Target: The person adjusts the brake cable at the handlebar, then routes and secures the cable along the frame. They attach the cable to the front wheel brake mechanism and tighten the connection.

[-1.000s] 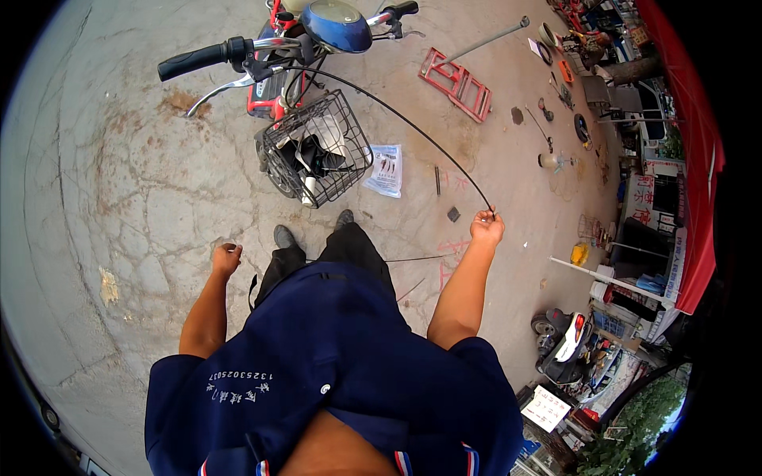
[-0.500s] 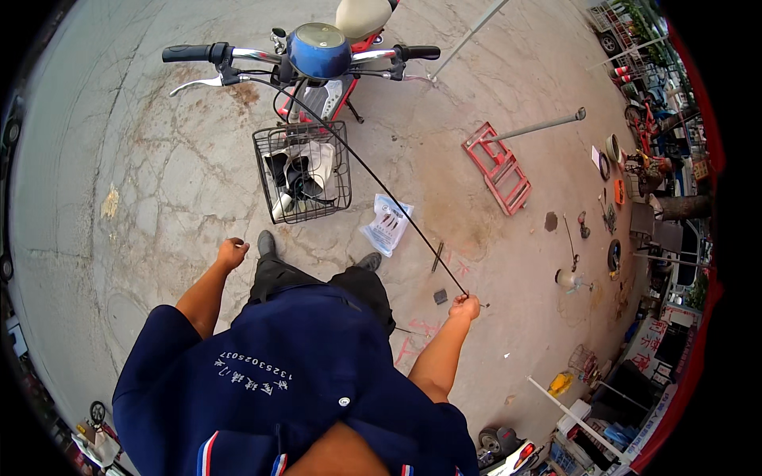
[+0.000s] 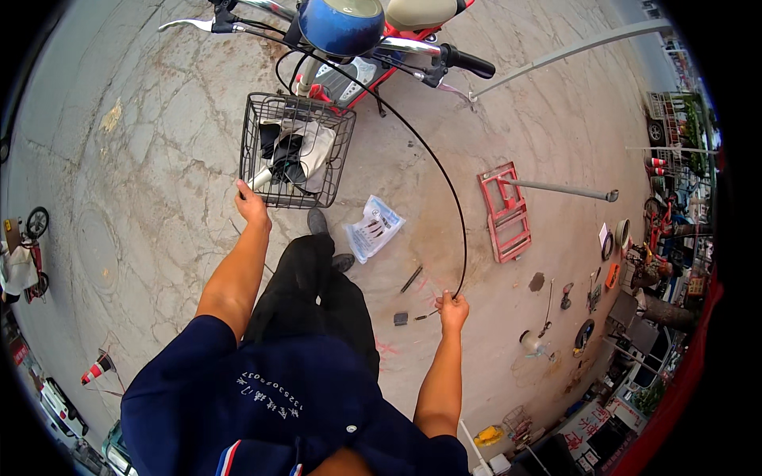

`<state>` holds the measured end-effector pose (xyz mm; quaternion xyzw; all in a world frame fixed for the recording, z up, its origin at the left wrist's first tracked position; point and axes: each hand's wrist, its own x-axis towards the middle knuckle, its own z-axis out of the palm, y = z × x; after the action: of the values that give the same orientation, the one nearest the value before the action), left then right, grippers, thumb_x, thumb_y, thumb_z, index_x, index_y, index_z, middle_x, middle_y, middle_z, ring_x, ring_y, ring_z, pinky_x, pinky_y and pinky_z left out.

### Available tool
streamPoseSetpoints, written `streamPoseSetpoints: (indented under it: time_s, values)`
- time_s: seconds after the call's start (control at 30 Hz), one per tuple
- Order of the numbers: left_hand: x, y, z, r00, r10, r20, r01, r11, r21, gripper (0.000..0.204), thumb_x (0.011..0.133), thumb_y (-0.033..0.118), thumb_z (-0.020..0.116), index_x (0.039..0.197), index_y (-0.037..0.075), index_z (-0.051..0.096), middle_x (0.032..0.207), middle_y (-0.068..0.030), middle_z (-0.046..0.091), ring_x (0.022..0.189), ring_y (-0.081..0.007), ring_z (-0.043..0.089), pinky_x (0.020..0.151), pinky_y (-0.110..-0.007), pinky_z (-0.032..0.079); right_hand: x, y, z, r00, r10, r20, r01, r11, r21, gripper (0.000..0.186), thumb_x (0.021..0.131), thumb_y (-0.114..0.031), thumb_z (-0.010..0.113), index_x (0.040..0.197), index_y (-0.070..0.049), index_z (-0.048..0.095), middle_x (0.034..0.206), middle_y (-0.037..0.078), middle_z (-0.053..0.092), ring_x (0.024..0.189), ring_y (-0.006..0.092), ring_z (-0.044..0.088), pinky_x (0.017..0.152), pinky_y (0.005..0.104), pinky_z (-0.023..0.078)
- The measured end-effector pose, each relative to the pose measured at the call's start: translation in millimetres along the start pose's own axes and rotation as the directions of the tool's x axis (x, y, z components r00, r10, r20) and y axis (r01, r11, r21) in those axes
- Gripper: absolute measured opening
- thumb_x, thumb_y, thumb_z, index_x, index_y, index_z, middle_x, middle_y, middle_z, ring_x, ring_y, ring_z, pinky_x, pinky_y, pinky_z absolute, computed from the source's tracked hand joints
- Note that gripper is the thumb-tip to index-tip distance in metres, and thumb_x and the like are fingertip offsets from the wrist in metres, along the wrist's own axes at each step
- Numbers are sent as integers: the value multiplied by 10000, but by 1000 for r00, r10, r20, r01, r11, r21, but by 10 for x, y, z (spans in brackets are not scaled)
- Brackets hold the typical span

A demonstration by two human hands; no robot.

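A blue-fronted scooter (image 3: 341, 28) stands ahead, facing me, with a black wire basket (image 3: 341, 151) on its front. My left hand (image 3: 252, 205) is at the basket's near left corner, fingers curled against the wire. Pinched in my right hand (image 3: 452, 309) is the end of a black cable (image 3: 452, 186), which runs from the handlebar in a wide bowed curve. A thin tip pokes out on the left side of that hand. Inside the basket lie a whitish cloth or bag (image 3: 317, 151) and black items (image 3: 287, 155).
A clear plastic packet (image 3: 375, 228) lies by my feet, with a thin dark rod (image 3: 411, 279) and a small grey block (image 3: 401, 319) nearby. Right of them is a red metal frame (image 3: 506, 214) with a grey pole. Tools and tyres (image 3: 584, 335) lie farther right.
My left hand has moved forward to the basket. My right hand still holds the cable, which has gone from taut and straight to slack and bowed. The view has shifted and turned.
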<state>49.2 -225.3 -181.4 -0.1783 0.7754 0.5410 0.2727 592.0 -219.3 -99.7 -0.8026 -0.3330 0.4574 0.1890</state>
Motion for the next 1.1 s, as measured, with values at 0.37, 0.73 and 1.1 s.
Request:
streamPoseSetpoints:
  time_s: [0.37, 0.73, 1.1]
  values:
    - [1184, 940, -408, 984, 173, 50, -161, 969, -188, 548, 858, 587, 689, 1024, 74, 593, 792, -3, 542, 609, -88, 504, 550, -227, 451, 432, -764, 176, 936, -337, 104, 299, 600, -743, 457, 896, -402, 667, 670, -11, 596, 614, 202, 594, 617, 383, 586, 595, 460, 466]
    - [2293, 2357, 2, 971, 132, 198, -171, 966, 195, 761, 771, 611, 758, 1266, 52, 612, 1104, -63, 624, 780, -121, 590, 659, -260, 497, 432, -1626, 825, 725, -454, 519, 658, 232, -716, 269, 892, -239, 644, 727, -26, 638, 743, 230, 645, 730, 442, 635, 655, 512, 505]
    - [2553, 2283, 137, 821, 571, 12, -538, 767, 351, 867, 842, 610, 641, 1381, -51, 482, 1311, -305, 559, 1217, -390, 566, 1029, -433, 434, 664, -2397, 1278, 213, -512, 832, 954, -76, -291, 294, 887, -70, 635, 1162, 23, 585, 755, 196, 651, 648, 351, 622, 639, 446, 478]
